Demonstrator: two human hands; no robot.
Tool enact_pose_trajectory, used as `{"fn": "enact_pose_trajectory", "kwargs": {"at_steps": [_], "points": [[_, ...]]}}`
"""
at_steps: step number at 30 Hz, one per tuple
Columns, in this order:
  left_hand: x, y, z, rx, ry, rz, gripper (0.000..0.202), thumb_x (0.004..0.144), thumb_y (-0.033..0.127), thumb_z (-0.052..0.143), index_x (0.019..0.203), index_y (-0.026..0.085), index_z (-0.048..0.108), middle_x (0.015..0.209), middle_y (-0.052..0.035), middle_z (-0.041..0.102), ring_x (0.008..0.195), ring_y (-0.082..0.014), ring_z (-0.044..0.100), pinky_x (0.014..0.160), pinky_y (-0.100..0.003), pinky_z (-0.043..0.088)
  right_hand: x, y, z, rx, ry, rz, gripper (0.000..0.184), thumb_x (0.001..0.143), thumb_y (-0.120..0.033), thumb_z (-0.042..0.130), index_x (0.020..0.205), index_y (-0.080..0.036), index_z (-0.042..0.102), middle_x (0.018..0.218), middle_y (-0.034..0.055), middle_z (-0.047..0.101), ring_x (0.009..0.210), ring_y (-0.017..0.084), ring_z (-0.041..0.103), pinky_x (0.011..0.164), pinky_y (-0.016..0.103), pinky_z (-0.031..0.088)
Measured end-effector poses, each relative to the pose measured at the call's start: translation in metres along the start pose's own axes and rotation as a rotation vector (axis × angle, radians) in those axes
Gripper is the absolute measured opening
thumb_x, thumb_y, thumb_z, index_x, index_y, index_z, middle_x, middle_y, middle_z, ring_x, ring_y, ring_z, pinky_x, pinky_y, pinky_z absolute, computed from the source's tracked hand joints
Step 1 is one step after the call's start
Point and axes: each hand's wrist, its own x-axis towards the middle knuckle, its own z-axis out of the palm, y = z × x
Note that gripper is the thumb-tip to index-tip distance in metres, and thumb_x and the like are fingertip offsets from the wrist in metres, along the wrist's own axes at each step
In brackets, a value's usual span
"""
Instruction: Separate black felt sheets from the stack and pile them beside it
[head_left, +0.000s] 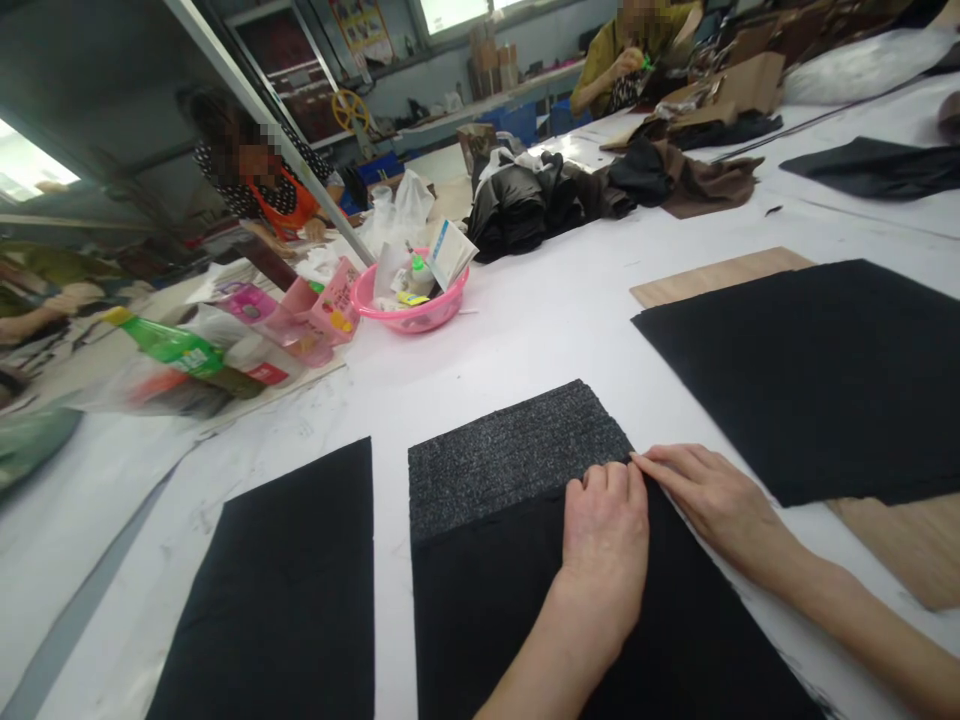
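Observation:
A black fabric piece (487,600) lies on the white table in front of me, over a speckled grey piece (510,450) whose far end shows beyond it. My left hand (604,550) rests on the black piece, its fingers curled at the black piece's top edge near the right corner. My right hand (709,495) lies beside it at the right edge, fingers stretched flat and pointing at that same corner. Neither hand lifts anything.
Another black piece (285,590) lies to the left and a large black sheet (817,370) on brown board to the right. Beyond are a pink basin (409,305) of small items, a green bottle (180,350), dark garment heaps (540,200) and seated people at the far sides.

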Motion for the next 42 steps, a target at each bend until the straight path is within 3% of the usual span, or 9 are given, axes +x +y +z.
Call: {"fn": "enact_pose_trajectory", "kwargs": {"at_steps": [5, 10, 14, 18, 25, 28, 31, 34, 42], "points": [[-0.008, -0.002, 0.001, 0.066, 0.044, -0.028, 0.033, 0.095, 0.017, 0.046, 0.127, 0.011, 0.053, 0.098, -0.0068, 0.054, 0.085, -0.0199, 0.053, 0.068, -0.032, 0.051, -0.002, -0.001, 0.0, -0.084, -0.039, -0.034, 0.039, 0.098, -0.011, 0.036, 0.132, -0.017, 0.054, 0.119, 0.0122, 0.061, 0.108, 0.027, 0.056, 0.089, 0.043, 0.049], [-0.034, -0.014, 0.002, 0.115, 0.027, -0.094, 0.038, 0.094, 0.008, 0.041, 0.13, 0.004, 0.053, 0.109, -0.0132, 0.061, 0.091, -0.0219, 0.057, 0.073, -0.032, 0.053, -0.003, -0.002, 0.0, -0.11, -0.054, -0.031, 0.04, 0.097, -0.01, 0.037, 0.132, -0.015, 0.055, 0.12, 0.0133, 0.06, 0.109, 0.028, 0.055, 0.09, 0.044, 0.048], [-0.068, -0.038, 0.005, 0.149, 0.009, -0.185, 0.046, 0.089, -0.002, 0.038, 0.132, 0.004, 0.053, 0.116, -0.0147, 0.064, 0.098, -0.0257, 0.06, 0.077, -0.036, 0.056, -0.002, -0.003, 0.0, -0.109, -0.072, -0.007, 0.04, 0.096, -0.008, 0.039, 0.132, -0.016, 0.055, 0.12, 0.0127, 0.059, 0.109, 0.027, 0.055, 0.092, 0.043, 0.048], [-0.108, -0.067, 0.012, 0.219, -0.003, -0.291, 0.056, 0.083, -0.008, 0.04, 0.133, 0.012, 0.054, 0.119, -0.013, 0.063, 0.102, -0.0249, 0.06, 0.08, -0.037, 0.055, -0.001, -0.004, -0.001, -0.106, -0.085, 0.012, 0.041, 0.097, -0.006, 0.038, 0.133, -0.016, 0.054, 0.122, 0.0123, 0.058, 0.111, 0.026, 0.053, 0.094, 0.043, 0.047], [-0.163, -0.105, 0.018, 0.271, 0.027, -0.405, 0.058, 0.082, -0.01, 0.042, 0.133, 0.013, 0.055, 0.117, -0.0133, 0.062, 0.104, -0.0246, 0.06, 0.084, -0.036, 0.054, -0.002, -0.004, -0.001, -0.102, -0.094, 0.003, 0.04, 0.097, -0.005, 0.038, 0.133, -0.015, 0.052, 0.121, 0.0122, 0.058, 0.111, 0.026, 0.053, 0.094, 0.044, 0.047], [-0.172, -0.111, 0.02, 0.26, 0.04, -0.443, 0.053, 0.083, -0.007, 0.046, 0.131, 0.011, 0.056, 0.114, -0.0139, 0.062, 0.104, -0.0253, 0.06, 0.084, -0.037, 0.054, -0.003, 0.0, -0.001, -0.059, -0.074, 0.017, 0.04, 0.098, -0.007, 0.036, 0.132, -0.017, 0.053, 0.121, 0.0107, 0.059, 0.111, 0.026, 0.054, 0.094, 0.042, 0.049], [-0.173, -0.112, 0.024, 0.257, 0.068, -0.445, 0.051, 0.083, -0.005, 0.048, 0.13, 0.01, 0.057, 0.113, -0.0137, 0.062, 0.102, -0.0251, 0.059, 0.083, -0.036, 0.054, 0.002, 0.001, -0.005, 0.009, 0.045, 0.094, 0.038, 0.098, -0.011, 0.034, 0.128, -0.02, 0.056, 0.117, 0.0093, 0.06, 0.108, 0.025, 0.058, 0.091, 0.038, 0.051], [-0.172, -0.111, 0.026, 0.258, 0.095, -0.441, 0.049, 0.083, -0.006, 0.05, 0.129, 0.009, 0.058, 0.112, -0.0138, 0.061, 0.101, -0.0254, 0.059, 0.082, -0.037, 0.054, 0.015, -0.013, -0.011, 0.078, 0.089, 0.129, 0.026, 0.099, -0.018, 0.042, 0.115, -0.022, 0.062, 0.11, 0.0075, 0.063, 0.103, 0.025, 0.06, 0.087, 0.038, 0.051], [-0.173, -0.113, 0.028, 0.249, 0.139, -0.421, 0.047, 0.083, -0.005, 0.049, 0.127, 0.009, 0.059, 0.11, -0.0131, 0.061, 0.099, -0.0252, 0.059, 0.081, -0.037, 0.055, 0.068, -0.077, -0.007, 0.127, -0.259, -0.006, 0.005, 0.09, -0.021, 0.065, 0.094, -0.019, 0.063, 0.097, 0.0042, 0.063, 0.092, 0.024, 0.056, 0.078, 0.039, 0.046]]}}
